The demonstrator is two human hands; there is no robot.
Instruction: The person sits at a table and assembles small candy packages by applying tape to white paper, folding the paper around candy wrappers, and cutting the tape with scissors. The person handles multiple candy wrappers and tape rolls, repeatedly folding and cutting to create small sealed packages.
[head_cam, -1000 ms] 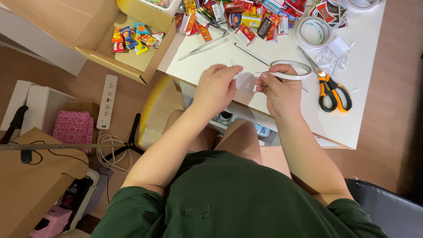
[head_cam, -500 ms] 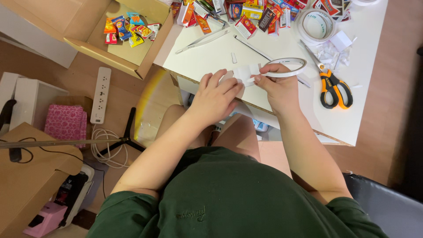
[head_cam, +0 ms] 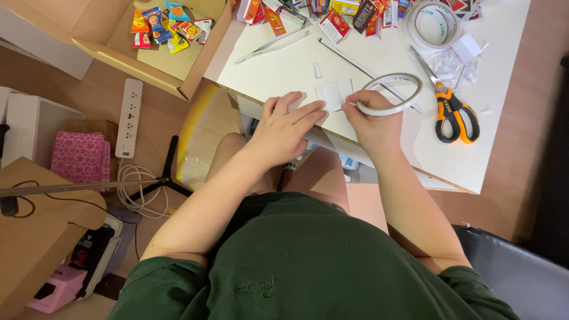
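- Left hand (head_cam: pixel 284 127) is lying flat w/ fingers spread, pinning the small white paper piece (head_cam: pixel 333 95) near the front edge of the white surface (head_cam: pixel 278 71).
- Right hand (head_cam: pixel 372 121) is pinching a thin white tape roll (head_cam: pixel 390 93) just beside that paper.
- Doing it well, I judge: keep paper pressed still, tape taut & aligned w/ the edge.
- Orange-handled scissors (head_cam: pixel 453 106) are lying near, to the right.

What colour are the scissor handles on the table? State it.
Orange with black inner grips, on the scissors in the head view.
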